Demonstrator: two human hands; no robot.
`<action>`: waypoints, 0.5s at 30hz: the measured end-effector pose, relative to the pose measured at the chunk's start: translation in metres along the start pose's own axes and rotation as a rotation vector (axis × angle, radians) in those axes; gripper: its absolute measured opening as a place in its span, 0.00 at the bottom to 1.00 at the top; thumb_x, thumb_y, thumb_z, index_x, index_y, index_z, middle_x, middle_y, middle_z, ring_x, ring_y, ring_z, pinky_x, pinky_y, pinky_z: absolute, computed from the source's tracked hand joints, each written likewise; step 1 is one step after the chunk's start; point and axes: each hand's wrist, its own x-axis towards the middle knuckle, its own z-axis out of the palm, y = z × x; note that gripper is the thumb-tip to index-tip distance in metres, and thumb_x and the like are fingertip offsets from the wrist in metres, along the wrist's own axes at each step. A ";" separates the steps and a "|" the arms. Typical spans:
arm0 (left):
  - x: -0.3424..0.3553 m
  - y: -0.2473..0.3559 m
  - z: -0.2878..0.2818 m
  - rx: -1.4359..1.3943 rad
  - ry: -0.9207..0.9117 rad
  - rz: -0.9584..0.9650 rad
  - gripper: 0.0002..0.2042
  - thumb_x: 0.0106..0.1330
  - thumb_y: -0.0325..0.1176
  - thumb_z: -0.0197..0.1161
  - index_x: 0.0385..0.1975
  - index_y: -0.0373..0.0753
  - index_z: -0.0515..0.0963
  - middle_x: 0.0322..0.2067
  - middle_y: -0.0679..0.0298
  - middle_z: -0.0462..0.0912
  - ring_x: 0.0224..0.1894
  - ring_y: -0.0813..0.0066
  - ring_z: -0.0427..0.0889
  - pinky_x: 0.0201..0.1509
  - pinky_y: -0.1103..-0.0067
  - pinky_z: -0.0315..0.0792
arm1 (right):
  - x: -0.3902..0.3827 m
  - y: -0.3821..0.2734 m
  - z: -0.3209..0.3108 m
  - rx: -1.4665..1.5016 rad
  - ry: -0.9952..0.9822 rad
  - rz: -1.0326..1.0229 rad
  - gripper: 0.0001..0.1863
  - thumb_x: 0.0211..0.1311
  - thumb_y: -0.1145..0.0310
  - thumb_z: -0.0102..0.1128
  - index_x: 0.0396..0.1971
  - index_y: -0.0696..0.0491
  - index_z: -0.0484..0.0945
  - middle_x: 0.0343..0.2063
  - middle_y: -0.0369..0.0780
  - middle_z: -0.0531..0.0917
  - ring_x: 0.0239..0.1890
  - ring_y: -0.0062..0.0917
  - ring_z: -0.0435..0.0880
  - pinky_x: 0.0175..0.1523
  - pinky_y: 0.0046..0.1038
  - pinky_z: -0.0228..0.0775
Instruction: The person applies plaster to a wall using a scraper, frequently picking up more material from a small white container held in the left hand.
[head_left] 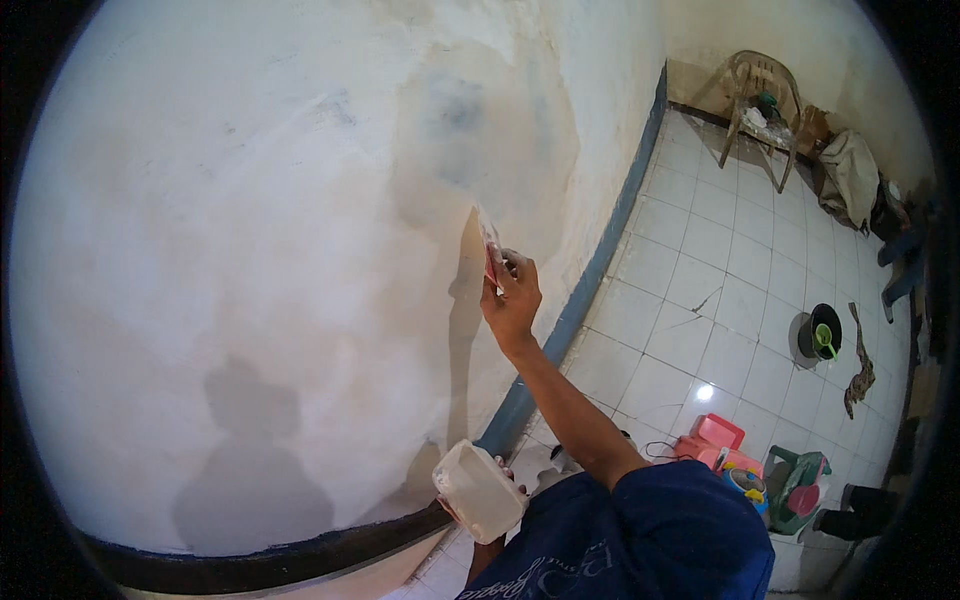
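My right hand [513, 305] is raised to the wall, its fingers closed round a putty knife [487, 238] with a whitish, smeared blade and some red near the grip. The blade points up along the wall [270, 260], near a damp-looking greyish patch [455, 130]; whether its edge touches the surface I cannot tell. Lower down, my left hand [512, 476] grips a whitish rectangular plastic tub [482, 495], tilted, with fingers showing at its sides. What the tub contains is hard to make out.
A blue band [600, 255] runs along the wall's foot, and a dark ledge [270, 565] lies below left. On the tiled floor [690, 350] stand a plastic chair [765, 85], a black bucket [822, 332], pink containers [712, 440] and a green stool [790, 515]. A person's dark-clad legs [865, 512] show at right.
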 end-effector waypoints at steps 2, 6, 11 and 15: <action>-0.005 0.014 0.004 0.002 0.002 -0.023 0.52 0.48 0.76 0.57 0.69 0.48 0.52 0.59 0.43 0.62 0.55 0.44 0.68 0.57 0.51 0.68 | -0.007 -0.009 0.009 -0.014 0.004 0.003 0.27 0.43 0.84 0.63 0.48 0.49 0.81 0.39 0.40 0.79 0.34 0.31 0.78 0.32 0.28 0.73; -0.004 0.040 -0.011 -0.019 -0.023 -0.091 0.54 0.45 0.77 0.57 0.68 0.46 0.53 0.61 0.48 0.62 0.59 0.46 0.66 0.57 0.42 0.63 | -0.019 -0.009 0.021 -0.118 0.018 -0.013 0.24 0.42 0.83 0.64 0.45 0.51 0.81 0.39 0.40 0.79 0.35 0.33 0.78 0.33 0.30 0.73; -0.002 0.073 -0.026 -0.026 -0.011 -0.087 0.53 0.47 0.76 0.57 0.69 0.47 0.53 0.60 0.47 0.62 0.58 0.45 0.66 0.57 0.45 0.65 | -0.035 -0.031 0.027 -0.110 -0.046 0.058 0.24 0.42 0.81 0.64 0.45 0.51 0.81 0.40 0.40 0.79 0.36 0.34 0.79 0.34 0.30 0.74; 0.000 0.093 -0.046 0.142 -0.024 -0.071 0.52 0.49 0.76 0.56 0.69 0.47 0.52 0.59 0.45 0.63 0.57 0.43 0.67 0.56 0.49 0.67 | -0.044 -0.049 0.020 -0.102 -0.069 0.021 0.25 0.42 0.79 0.67 0.46 0.50 0.80 0.41 0.40 0.79 0.36 0.34 0.80 0.34 0.30 0.75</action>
